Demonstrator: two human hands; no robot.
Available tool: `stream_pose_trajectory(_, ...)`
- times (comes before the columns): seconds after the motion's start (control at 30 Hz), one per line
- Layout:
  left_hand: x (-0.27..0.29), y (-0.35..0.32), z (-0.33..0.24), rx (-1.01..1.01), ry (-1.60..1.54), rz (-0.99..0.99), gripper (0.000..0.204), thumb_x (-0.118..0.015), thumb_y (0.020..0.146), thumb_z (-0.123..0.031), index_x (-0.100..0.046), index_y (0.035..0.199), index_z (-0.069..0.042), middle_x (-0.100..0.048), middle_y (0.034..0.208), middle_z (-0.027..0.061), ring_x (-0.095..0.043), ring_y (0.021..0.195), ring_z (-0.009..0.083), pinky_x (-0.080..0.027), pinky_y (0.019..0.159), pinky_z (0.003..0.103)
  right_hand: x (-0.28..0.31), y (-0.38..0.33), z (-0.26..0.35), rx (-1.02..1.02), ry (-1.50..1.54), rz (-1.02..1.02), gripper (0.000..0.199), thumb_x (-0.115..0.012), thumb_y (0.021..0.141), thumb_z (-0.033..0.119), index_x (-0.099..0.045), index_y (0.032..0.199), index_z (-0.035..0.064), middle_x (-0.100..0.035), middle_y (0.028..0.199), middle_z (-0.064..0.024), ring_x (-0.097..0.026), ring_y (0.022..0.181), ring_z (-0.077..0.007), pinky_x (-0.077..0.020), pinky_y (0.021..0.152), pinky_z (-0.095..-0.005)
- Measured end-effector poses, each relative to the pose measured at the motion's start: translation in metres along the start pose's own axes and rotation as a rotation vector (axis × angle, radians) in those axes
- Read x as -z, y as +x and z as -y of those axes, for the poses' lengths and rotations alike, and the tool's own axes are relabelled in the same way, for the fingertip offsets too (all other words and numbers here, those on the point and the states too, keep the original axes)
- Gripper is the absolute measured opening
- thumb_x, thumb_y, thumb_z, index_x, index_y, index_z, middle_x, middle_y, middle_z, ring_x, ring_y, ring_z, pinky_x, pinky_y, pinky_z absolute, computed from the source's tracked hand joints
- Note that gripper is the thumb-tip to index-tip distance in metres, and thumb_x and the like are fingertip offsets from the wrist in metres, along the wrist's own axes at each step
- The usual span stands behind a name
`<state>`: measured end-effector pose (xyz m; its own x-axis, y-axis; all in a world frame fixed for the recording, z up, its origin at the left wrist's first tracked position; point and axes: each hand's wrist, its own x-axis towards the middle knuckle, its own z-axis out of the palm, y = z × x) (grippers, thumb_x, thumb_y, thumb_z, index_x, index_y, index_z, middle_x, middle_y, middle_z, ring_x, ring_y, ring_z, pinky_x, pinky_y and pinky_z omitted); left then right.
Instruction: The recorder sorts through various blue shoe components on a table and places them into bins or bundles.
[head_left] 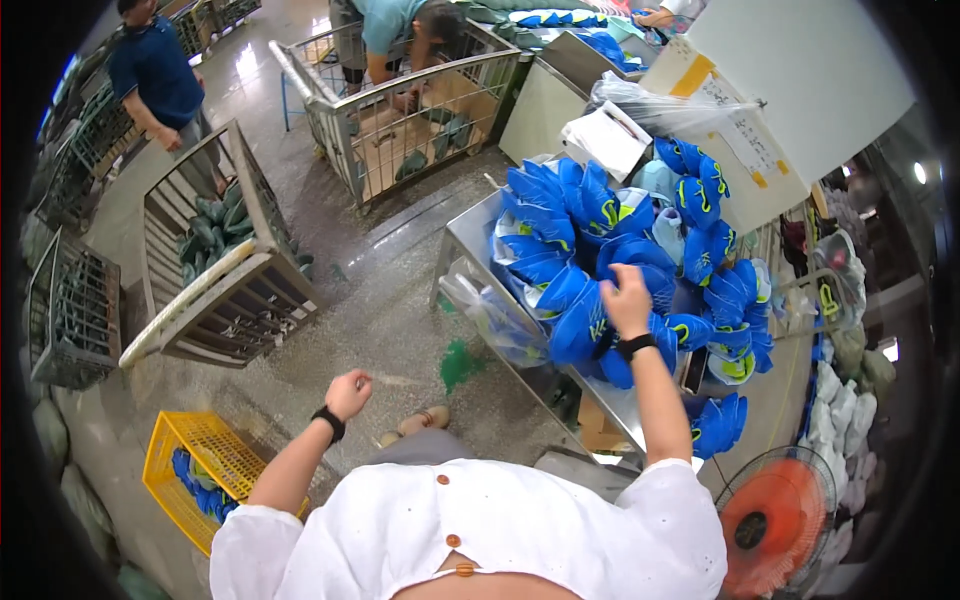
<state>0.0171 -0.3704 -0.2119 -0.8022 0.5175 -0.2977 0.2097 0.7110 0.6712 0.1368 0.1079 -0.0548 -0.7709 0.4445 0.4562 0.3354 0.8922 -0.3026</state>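
Observation:
A heap of blue shoe uppers [600, 260] with green marks covers a metal table [470, 232] on my right. My right hand [626, 300] rests on the front of that heap, its fingers laid over one blue upper; whether it grips the piece I cannot tell. My left hand [349, 392] hangs out over the floor to my left, its fingers curled shut with nothing visible in them. Each wrist carries a black band. Below my left arm stands a yellow plastic crate [192, 470] with a few blue uppers in it.
Metal cage carts [225, 290] stand on the wet concrete floor to the left and ahead [400, 110]. Two people work near them at the top. An orange fan [775, 520] sits at the lower right. Clear plastic bags [490, 310] hang off the table's front.

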Motion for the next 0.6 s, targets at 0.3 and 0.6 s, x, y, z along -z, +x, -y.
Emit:
stream_pose_trajectory(0.3, -0.042, -0.050, -0.013, 0.092, -0.257, -0.193, 0.018, -0.047, 0.081, -0.022, -0.059, 0.091, -0.015, -0.060, 0.078, 0.0181, -0.057, 0.076, 0.0371, -0.046, 0.067, 0.043, -0.049, -0.058, 0.022, -0.038, -0.364, 0.413, 0.065, -0.073, 0.063, 0.024, -0.039, 0.119, 0.0206, -0.036, 0.120, -0.0110, -0.058, 0.080, -0.0349, -0.0492, 0.064, -0.0424)
stream_pose_trajectory(0.6, -0.067, -0.249, 0.261, 1.012, -0.166, -0.642, 0.029, -0.048, 0.073, -0.026, -0.063, 0.083, -0.003, -0.062, 0.080, 0.0211, -0.060, 0.076, 0.0361, -0.046, 0.064, 0.044, -0.050, -0.028, 0.023, -0.001, -0.307, 0.518, 0.039, -0.063, 0.068, 0.022, -0.054, 0.103, 0.0086, -0.052, 0.108, -0.0131, -0.056, 0.089, -0.0331, -0.0458, 0.076, -0.0400)
